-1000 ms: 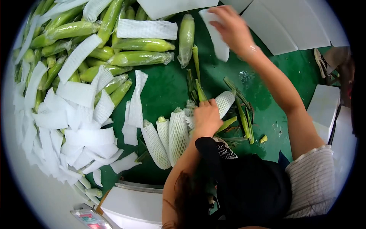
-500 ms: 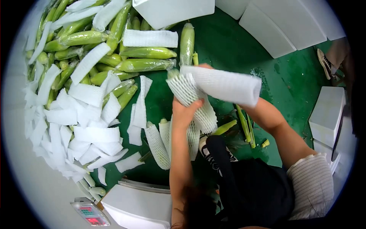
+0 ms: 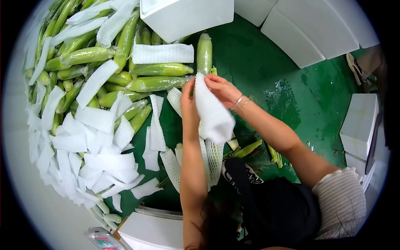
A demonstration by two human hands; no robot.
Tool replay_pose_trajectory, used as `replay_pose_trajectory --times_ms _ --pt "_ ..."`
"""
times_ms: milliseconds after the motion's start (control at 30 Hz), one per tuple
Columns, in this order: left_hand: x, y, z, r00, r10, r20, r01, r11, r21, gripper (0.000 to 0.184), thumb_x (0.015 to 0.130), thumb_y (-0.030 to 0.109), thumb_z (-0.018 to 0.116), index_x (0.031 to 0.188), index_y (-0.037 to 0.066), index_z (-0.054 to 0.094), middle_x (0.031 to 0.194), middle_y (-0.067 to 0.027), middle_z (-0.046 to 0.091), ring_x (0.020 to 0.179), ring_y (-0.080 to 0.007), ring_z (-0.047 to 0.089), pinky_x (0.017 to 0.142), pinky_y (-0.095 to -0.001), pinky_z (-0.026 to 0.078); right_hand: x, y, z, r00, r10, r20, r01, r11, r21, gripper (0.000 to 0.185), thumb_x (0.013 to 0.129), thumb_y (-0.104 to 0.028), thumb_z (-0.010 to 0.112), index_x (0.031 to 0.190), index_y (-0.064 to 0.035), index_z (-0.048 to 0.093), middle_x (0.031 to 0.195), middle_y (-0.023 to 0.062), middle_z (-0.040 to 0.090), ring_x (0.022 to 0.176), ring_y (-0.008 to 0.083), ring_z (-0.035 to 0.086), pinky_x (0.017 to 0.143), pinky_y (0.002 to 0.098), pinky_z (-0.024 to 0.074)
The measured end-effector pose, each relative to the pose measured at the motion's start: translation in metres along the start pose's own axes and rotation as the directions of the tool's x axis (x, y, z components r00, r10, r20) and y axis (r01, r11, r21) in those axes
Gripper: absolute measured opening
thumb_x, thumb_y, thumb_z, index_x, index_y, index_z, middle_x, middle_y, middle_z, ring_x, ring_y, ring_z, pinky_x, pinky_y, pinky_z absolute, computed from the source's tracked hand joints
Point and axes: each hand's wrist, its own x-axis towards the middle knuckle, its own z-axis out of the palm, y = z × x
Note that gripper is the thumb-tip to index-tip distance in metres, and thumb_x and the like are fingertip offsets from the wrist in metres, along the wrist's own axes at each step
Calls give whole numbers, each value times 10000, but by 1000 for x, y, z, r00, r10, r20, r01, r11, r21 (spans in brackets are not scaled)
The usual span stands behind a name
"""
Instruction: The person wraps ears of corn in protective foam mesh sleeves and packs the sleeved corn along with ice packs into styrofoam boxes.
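Between my hands is a white foam net sleeve (image 3: 213, 114), its narrow end pinched and its wider end hanging toward my body. My left hand (image 3: 189, 98) has its fingertips at the left edge of that end. My right hand (image 3: 223, 91) grips the opposite edge with thumb and fingers. Just beyond my fingers lies a film-wrapped ear of corn (image 3: 204, 54) in its green husk. Left of my left hand, a netted piece (image 3: 174, 101) is partly hidden by the hand. Several netted ears (image 3: 215, 160) lie below, partly behind my left forearm.
Film-wrapped corn (image 3: 91, 54) is heaped at the left, beside a pile of loose foam sleeves (image 3: 104, 166). A white foam box (image 3: 187, 18) stands at the top, more boxes (image 3: 310, 25) at the right. Husk scraps (image 3: 248, 148) lie near my shoe. Another person's shoe (image 3: 354, 66) shows far right.
My left hand has let go of the netted corn and taken the sleeve's edge. The sleeve has swung from pointing right to hanging toward my body, and my right hand has come into view.
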Motion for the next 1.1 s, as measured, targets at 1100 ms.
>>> replay_pose_trajectory --times_ms 1100 --pt "44 -38 27 818 -264 -511 251 963 -96 286 821 230 609 685 -21 595 635 -131 606 643 -253 629 583 -372 457 52 -29 -31 797 -477 -371 0 614 -790 274 767 -199 620 663 54 609 571 74 565 516 120 494 472 312 398"
